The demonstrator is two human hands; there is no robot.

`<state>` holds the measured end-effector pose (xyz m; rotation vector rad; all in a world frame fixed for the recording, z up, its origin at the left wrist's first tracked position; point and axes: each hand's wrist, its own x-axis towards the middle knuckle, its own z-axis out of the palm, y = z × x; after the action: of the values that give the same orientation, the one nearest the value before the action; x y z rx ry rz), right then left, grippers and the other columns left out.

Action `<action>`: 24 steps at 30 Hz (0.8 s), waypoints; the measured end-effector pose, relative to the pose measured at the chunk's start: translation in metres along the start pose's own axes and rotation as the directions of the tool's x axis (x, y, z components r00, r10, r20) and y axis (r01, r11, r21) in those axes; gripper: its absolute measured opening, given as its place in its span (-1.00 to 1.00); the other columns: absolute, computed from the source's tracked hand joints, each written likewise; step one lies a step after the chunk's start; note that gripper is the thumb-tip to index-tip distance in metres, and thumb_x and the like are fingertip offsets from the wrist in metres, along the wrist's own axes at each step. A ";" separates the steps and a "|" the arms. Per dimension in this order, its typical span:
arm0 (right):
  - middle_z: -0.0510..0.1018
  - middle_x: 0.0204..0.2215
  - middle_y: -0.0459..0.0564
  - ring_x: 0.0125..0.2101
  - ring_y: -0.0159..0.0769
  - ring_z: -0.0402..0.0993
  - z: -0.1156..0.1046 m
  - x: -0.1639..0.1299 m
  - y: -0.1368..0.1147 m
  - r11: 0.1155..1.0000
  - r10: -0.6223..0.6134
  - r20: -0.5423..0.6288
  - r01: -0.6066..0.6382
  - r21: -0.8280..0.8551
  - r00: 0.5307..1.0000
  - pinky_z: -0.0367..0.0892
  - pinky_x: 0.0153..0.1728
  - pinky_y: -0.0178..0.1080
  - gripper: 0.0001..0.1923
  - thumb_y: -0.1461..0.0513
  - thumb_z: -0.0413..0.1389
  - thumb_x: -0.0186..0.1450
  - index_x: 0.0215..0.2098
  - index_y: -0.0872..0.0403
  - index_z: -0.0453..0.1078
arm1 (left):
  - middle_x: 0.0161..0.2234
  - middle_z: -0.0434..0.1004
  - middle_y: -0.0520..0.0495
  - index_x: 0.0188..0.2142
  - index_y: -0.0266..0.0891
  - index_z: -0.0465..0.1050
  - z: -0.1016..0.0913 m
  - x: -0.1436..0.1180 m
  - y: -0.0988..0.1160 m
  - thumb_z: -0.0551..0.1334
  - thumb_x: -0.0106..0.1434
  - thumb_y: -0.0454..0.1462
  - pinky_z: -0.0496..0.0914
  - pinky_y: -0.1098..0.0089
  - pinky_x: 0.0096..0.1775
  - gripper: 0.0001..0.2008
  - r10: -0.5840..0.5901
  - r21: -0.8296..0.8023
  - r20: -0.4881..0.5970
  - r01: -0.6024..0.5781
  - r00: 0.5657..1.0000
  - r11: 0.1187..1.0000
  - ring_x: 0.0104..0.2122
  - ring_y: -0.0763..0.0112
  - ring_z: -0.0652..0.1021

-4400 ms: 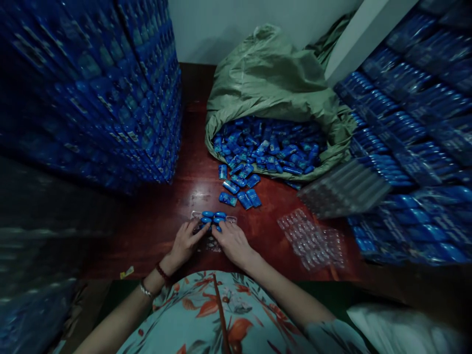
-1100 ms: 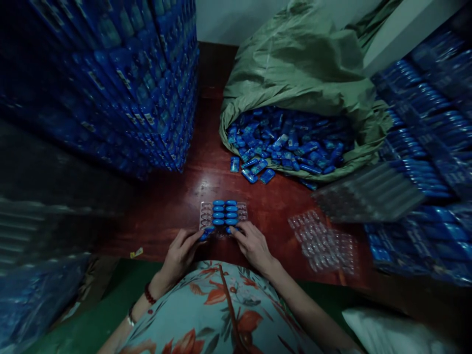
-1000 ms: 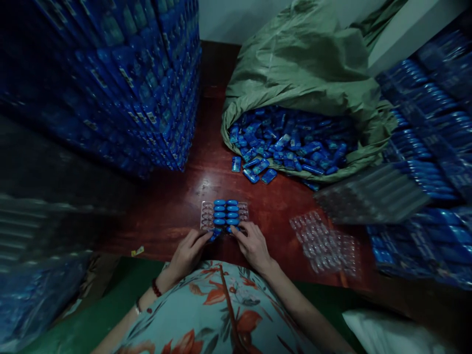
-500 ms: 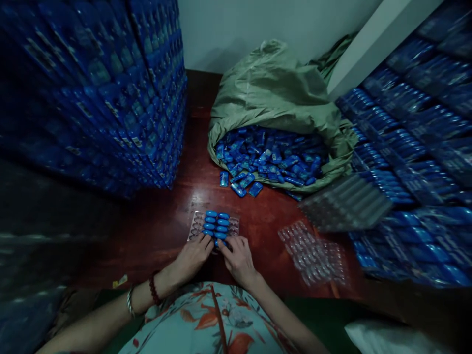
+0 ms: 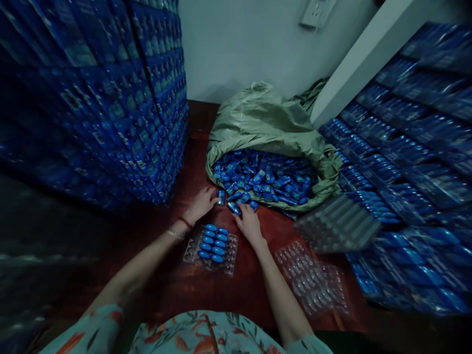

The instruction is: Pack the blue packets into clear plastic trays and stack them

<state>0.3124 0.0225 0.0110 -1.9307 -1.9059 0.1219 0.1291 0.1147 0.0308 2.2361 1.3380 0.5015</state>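
Overall light: dim and cool, with a blue-green cast over everything.
Brightest area: the pale wall point(image 5: 236, 44) behind the green sack point(image 5: 265, 123), lit softly from above.
Glare: a faint sheen on the red-brown table point(image 5: 191, 162) just left of the sack; small highlights on the clear tray point(image 5: 212, 248) in front of the sack.
Shadows: the blue stack point(image 5: 92, 98) left of the sack falls to near black towards its lower left.
Blur: the stacks right of the sack point(image 5: 405, 162) smear, as does the clear tray pile point(image 5: 337, 223) beside it.
Distortion: strong wide-angle bending, so both stacks lean outward from the sack.
Sharpest zone: the sack's mouth and both hands, left hand point(image 5: 202, 202) and right hand point(image 5: 250, 223), though still soft.
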 end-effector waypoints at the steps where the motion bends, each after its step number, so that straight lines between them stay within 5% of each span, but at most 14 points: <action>1: 0.44 -0.15 0.15 -0.20 -0.15 0.38 0.002 0.008 -0.001 0.999 0.013 0.037 -0.012 -0.040 0.999 0.30 -0.25 -0.16 -0.61 0.22 0.10 0.25 0.04 0.11 0.29 | -0.10 0.41 -0.21 -0.03 -0.30 0.33 0.005 0.017 0.001 0.19 0.23 -0.18 0.33 0.30 -0.07 -0.66 -0.028 0.003 0.025 0.028 0.999 1.000 -0.09 0.22 0.43; 6: 0.47 -0.26 0.17 -0.24 -0.11 0.41 0.014 0.008 -0.002 0.996 0.066 0.036 -0.063 -0.066 0.997 0.31 -0.31 -0.18 -0.71 0.23 0.20 0.15 -0.16 0.16 0.36 | -0.27 0.50 -0.20 -0.22 -0.35 0.40 0.021 0.052 0.002 0.37 -0.03 -0.29 0.36 0.36 -0.24 -0.64 -0.069 -0.016 0.123 0.071 0.990 0.997 -0.27 0.20 0.50; 11: 0.49 -0.33 0.07 -0.30 -0.20 0.44 0.016 -0.031 0.011 0.993 0.103 -0.013 -0.102 0.061 0.995 0.34 -0.32 -0.22 -0.84 0.19 0.08 0.24 -0.25 0.12 0.32 | -0.30 0.52 -0.11 -0.28 -0.29 0.39 0.012 0.027 -0.016 0.31 0.01 -0.32 0.35 0.38 -0.21 -0.75 -0.050 -0.085 0.133 0.062 0.990 0.994 -0.29 0.29 0.50; 15: 0.53 -0.31 0.07 -0.31 -0.24 0.48 -0.006 -0.081 0.018 0.948 0.180 -0.038 -0.163 0.275 0.983 0.37 -0.27 -0.20 -0.80 0.18 -0.05 0.31 -0.18 0.12 0.30 | -0.19 0.50 -0.14 -0.12 -0.30 0.33 -0.006 -0.033 -0.042 0.14 0.19 -0.29 0.34 0.34 -0.09 -0.75 -0.090 -0.157 0.039 0.095 0.995 0.983 -0.18 0.32 0.49; 18: 0.55 -0.30 0.04 -0.32 -0.25 0.51 -0.034 -0.123 0.014 0.819 0.233 0.047 -0.222 0.529 0.971 0.41 -0.29 -0.22 -0.75 0.13 0.01 0.28 -0.13 0.08 0.31 | -0.11 0.47 -0.14 0.03 -0.29 0.24 -0.021 -0.101 -0.055 0.14 0.20 -0.23 0.35 0.30 -0.07 -0.60 -0.218 -0.342 -0.137 0.160 0.966 0.926 -0.12 0.32 0.47; 21: 0.56 -0.38 -0.03 -0.38 -0.28 0.52 -0.054 -0.152 -0.005 0.733 0.230 0.163 -0.281 0.620 0.959 0.43 -0.36 -0.28 -0.73 0.10 0.13 0.21 -0.17 0.05 0.34 | -0.20 0.51 -0.10 -0.12 -0.27 0.41 -0.028 -0.170 -0.047 0.26 0.12 -0.16 0.39 0.31 -0.14 -0.66 -0.327 -0.526 -0.218 0.171 0.919 0.833 -0.20 0.31 0.50; 24: 0.56 -0.39 -0.05 -0.40 -0.30 0.50 -0.051 -0.161 -0.035 0.762 0.163 0.121 -0.203 0.615 0.979 0.44 -0.35 -0.28 -0.82 0.13 0.14 0.22 -0.24 0.03 0.40 | -0.37 0.50 -0.04 -0.29 -0.25 0.49 -0.020 -0.214 -0.021 0.31 0.10 -0.16 0.41 0.39 -0.28 -0.77 -0.300 -0.504 -0.284 0.124 0.911 0.855 -0.35 0.38 0.49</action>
<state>0.2888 -0.1470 0.0330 -1.6352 -1.4335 0.7818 0.0068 -0.0624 0.0212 1.6140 1.4239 1.0639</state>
